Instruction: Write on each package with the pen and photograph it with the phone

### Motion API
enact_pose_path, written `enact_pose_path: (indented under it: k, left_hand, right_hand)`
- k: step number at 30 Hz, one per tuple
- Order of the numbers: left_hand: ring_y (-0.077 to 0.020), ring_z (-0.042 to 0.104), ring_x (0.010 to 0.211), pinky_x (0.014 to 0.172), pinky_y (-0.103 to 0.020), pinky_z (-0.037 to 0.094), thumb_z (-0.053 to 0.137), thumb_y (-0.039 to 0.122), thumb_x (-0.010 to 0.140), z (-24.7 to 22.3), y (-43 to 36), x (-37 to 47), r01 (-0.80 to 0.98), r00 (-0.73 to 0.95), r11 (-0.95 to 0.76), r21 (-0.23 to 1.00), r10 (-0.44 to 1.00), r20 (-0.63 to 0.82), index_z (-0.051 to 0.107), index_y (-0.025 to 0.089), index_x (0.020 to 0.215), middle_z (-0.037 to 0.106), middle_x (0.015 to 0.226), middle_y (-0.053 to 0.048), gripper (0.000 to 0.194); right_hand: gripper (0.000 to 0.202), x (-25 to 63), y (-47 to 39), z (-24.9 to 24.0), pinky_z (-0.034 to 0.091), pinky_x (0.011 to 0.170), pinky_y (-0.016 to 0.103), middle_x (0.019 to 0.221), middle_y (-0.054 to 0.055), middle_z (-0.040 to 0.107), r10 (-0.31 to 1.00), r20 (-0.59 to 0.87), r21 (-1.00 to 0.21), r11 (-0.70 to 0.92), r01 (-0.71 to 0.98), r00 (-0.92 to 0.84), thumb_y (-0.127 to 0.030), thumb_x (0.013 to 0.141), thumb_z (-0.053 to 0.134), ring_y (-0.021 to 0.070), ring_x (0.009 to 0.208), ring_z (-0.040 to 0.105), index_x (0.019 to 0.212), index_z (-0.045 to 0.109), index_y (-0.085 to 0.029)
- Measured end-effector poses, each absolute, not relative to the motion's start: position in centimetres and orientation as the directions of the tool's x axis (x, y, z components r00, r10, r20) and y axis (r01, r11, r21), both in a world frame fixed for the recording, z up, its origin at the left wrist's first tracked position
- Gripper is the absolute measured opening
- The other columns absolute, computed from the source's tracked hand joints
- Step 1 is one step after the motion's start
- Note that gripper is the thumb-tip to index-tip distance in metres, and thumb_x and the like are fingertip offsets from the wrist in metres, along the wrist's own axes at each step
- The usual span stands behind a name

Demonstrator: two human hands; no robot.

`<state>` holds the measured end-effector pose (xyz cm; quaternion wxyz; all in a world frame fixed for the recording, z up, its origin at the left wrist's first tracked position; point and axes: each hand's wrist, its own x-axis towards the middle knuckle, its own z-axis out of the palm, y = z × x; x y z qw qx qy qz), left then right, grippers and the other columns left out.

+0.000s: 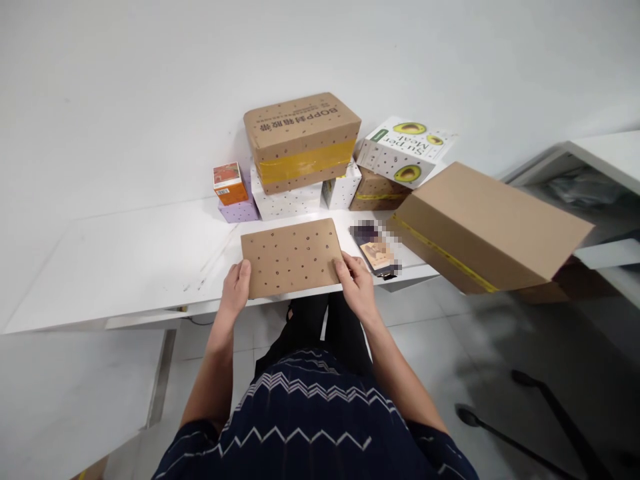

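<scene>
A brown cardboard box with small dark marks on its face is held between my two hands at the front edge of the white table. My left hand grips its left side, thumb on the top face. On its right side, my right hand is closed with the thumb on the near right corner. The box's underside is hidden. Just right of my right hand lies a phone, partly blurred out.
Behind stand a large taped box on white boxes, an orange box on a purple one, and an avocado-print box on a brown one. A big cardboard box overhangs the table's right side.
</scene>
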<state>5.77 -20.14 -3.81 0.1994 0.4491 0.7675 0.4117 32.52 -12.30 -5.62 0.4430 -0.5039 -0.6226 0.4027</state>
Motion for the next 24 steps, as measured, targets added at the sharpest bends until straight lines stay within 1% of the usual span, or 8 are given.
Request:
enact_pose_path:
  k: [3,6,8,11,14,17,20,24]
  left_hand:
    - [-0.0303,0.063,0.1,0.09,-0.046,0.048,0.035,0.067,0.093,-4.6,-19.5,5.6,0.506,-0.511,0.264,0.821,0.859,0.039,0.07,0.021,0.097,0.07,0.101,-0.012,0.058]
    - [-0.0299,0.06,0.114,0.1,-0.047,0.045,0.036,0.064,0.094,-4.8,-19.4,5.7,0.501,-0.495,0.241,0.831,0.868,0.047,0.069,0.022,0.111,0.069,0.117,-0.011,0.055]
    - [-0.0281,0.058,0.118,0.102,-0.047,0.044,0.038,0.06,0.096,-4.6,-19.5,5.9,0.524,-0.495,0.219,0.823,0.865,0.085,0.066,0.024,0.12,0.066,0.123,-0.011,0.052]
    - [-0.0231,0.062,0.101,0.087,-0.04,0.051,0.043,0.054,0.096,-4.1,-19.7,6.6,0.623,-0.537,0.155,0.766,0.798,0.275,0.064,0.022,0.123,0.067,0.112,-0.012,0.048]
    - [-0.0183,0.06,0.087,0.074,-0.034,0.052,0.047,0.043,0.097,-3.1,-20.0,8.0,0.77,-0.462,-0.004,0.638,0.686,0.562,0.067,0.019,0.117,0.064,0.099,-0.01,0.037]
    - [-0.0177,0.061,0.088,0.076,-0.033,0.052,0.049,0.03,0.097,-2.2,-20.0,9.5,0.858,-0.275,-0.194,0.476,0.609,0.744,0.069,0.019,0.108,0.064,0.093,-0.008,0.026]
    - [-0.0156,0.06,0.079,0.07,-0.03,0.051,0.049,0.02,0.095,-1.6,-19.5,10.8,0.87,-0.103,-0.334,0.363,0.597,0.796,0.069,0.019,0.099,0.066,0.086,-0.006,0.02]
    - [-0.0123,0.055,0.063,0.06,-0.027,0.044,0.053,0.017,0.093,-1.5,-17.9,12.1,0.886,0.053,-0.397,0.24,0.601,0.798,0.063,0.018,0.074,0.061,0.067,-0.001,0.021]
  right_hand:
    - [0.054,32.8,-11.8,-6.2,0.049,0.08,0.035,0.099,0.009,0.064,0.984,0.127,-0.947,0.157,0.28,-0.123,-0.058,0.093,0.046,0.0215,0.09,0.059,0.124,0.069,-0.019]
    - [0.056,33.6,-10.6,-6.6,0.049,0.08,0.036,0.102,0.01,0.07,0.988,0.079,-0.949,0.115,0.294,-0.134,-0.056,0.096,0.038,0.0221,0.089,0.062,0.118,0.071,-0.017]
    - [0.05,34.1,-9.2,-6.8,0.049,0.079,0.035,0.101,0.011,0.072,0.991,0.056,-0.91,0.101,0.403,-0.121,-0.049,0.096,0.041,0.0219,0.085,0.064,0.114,0.072,-0.014]
    - [0.038,34.0,-6.8,-6.7,0.048,0.083,0.034,0.097,0.014,0.074,0.988,0.007,-0.72,0.113,0.685,-0.156,-0.035,0.092,0.053,0.0239,0.088,0.067,0.114,0.071,-0.01]
    - [0.036,32.9,-5.3,-6.1,0.047,0.082,0.034,0.103,0.019,0.073,0.968,-0.146,-0.47,0.114,0.875,-0.205,-0.027,0.092,0.055,0.0281,0.099,0.068,0.119,0.066,-0.007]
    - [0.032,31.4,-4.8,-5.4,0.046,0.08,0.032,0.112,0.024,0.07,0.939,-0.288,-0.309,0.094,0.946,-0.187,-0.018,0.092,0.051,0.0301,0.105,0.068,0.119,0.064,-0.005]
    - [0.027,30.7,-4.6,-5.3,0.045,0.078,0.03,0.111,0.025,0.071,0.923,-0.344,-0.275,0.077,0.958,-0.173,-0.013,0.091,0.05,0.0287,0.105,0.069,0.111,0.067,-0.007]
    - [0.023,31.6,-4.3,-5.6,0.046,0.078,0.031,0.104,0.023,0.073,0.945,-0.288,-0.295,0.066,0.953,-0.155,-0.022,0.092,0.052,0.0291,0.103,0.069,0.099,0.07,-0.01]
